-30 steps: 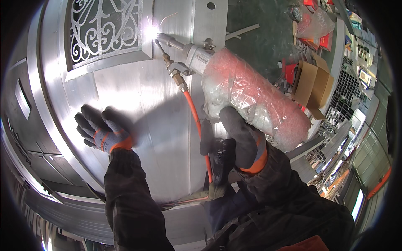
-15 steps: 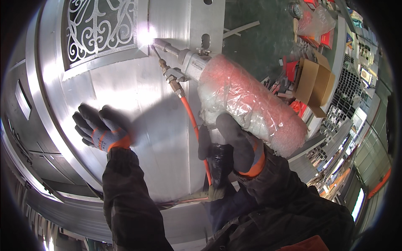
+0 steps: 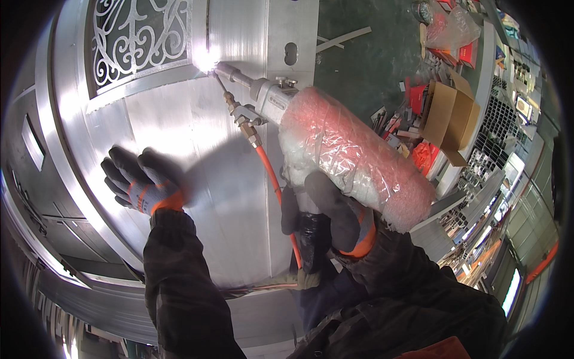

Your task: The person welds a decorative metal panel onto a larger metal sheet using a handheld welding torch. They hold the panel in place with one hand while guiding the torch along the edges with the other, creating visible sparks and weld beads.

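My right hand (image 3: 338, 209), gloved in grey and orange, is closed around the black-wrapped handle of a welding gun (image 3: 353, 158). Red and clear bubble wrap covers the gun's body. Its metal nozzle (image 3: 236, 74) points up and left at a bright glowing spot on a seam of a silvery metal door panel (image 3: 227, 209). A thin wire guide with brass fittings (image 3: 246, 127) runs beside the nozzle into an orange hose (image 3: 272, 173). On the panel to the left, my left hand (image 3: 142, 182), in a matching glove, lies with fingers spread and holds nothing.
A scrollwork grille (image 3: 140, 42) sits in the panel at the upper left. Right of the panel is dark green floor with metal strips (image 3: 344, 39). Farther right stand an open cardboard box (image 3: 448, 116), red packages and stacked metal profiles (image 3: 505, 105).
The nozzle and glowing spot have moved slightly toward me along the seam, the gun shifting with my right hand. My left hand stays on the panel.
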`<action>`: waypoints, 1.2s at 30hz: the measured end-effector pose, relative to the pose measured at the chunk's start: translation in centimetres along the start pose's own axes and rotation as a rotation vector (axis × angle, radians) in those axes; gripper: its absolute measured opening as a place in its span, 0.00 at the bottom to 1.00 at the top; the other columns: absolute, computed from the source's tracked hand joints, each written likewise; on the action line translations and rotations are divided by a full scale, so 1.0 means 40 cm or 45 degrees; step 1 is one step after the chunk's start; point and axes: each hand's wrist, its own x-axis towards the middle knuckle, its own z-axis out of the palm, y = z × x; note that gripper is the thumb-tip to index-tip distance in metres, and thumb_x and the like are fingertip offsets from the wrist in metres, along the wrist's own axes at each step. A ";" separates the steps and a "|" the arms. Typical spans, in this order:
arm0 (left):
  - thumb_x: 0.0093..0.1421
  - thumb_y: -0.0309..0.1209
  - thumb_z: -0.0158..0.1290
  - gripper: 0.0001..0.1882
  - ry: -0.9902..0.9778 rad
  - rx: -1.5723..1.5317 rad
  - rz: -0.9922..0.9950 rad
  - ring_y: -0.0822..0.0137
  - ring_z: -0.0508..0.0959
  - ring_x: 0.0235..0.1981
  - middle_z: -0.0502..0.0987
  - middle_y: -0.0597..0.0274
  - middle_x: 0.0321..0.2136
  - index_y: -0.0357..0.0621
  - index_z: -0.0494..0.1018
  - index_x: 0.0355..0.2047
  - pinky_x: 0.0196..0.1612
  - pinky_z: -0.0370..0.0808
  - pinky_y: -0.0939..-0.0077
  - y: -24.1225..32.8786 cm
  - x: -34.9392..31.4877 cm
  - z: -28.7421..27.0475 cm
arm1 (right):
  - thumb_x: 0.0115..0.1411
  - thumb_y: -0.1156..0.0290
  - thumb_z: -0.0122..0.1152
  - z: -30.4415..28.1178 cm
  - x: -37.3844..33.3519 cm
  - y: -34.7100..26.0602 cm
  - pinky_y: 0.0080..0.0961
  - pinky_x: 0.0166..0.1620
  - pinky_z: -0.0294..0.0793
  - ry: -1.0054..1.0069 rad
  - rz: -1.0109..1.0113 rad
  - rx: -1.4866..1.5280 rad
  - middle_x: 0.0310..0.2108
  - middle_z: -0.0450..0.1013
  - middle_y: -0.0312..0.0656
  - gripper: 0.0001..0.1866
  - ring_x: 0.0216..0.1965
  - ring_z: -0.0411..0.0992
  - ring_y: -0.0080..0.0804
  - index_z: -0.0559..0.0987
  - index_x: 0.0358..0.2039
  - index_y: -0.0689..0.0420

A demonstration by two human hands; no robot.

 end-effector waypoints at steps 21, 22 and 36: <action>0.70 0.61 0.37 0.38 -0.035 0.030 -0.041 0.46 0.50 0.74 0.53 0.53 0.74 0.61 0.53 0.74 0.74 0.45 0.50 -0.022 -0.008 -0.004 | 0.68 0.43 0.52 -0.042 -0.075 0.111 0.21 0.25 0.71 0.097 -0.047 0.308 0.27 0.76 0.45 0.35 0.21 0.72 0.27 0.69 0.53 0.67; 0.70 0.61 0.37 0.38 -0.030 0.019 -0.029 0.46 0.50 0.74 0.53 0.52 0.74 0.60 0.53 0.74 0.74 0.45 0.50 -0.023 -0.007 0.000 | 0.67 0.42 0.52 -0.059 -0.078 0.131 0.21 0.25 0.71 0.071 -0.096 0.341 0.27 0.76 0.45 0.34 0.20 0.72 0.27 0.71 0.50 0.67; 0.69 0.61 0.33 0.40 -0.082 -0.027 -0.050 0.43 0.49 0.74 0.52 0.48 0.74 0.56 0.51 0.75 0.72 0.43 0.40 -0.009 -0.002 -0.005 | 0.64 0.33 0.45 -0.074 -0.014 0.019 0.19 0.26 0.73 -0.024 -0.123 -0.019 0.30 0.72 0.43 0.41 0.26 0.74 0.30 0.79 0.30 0.67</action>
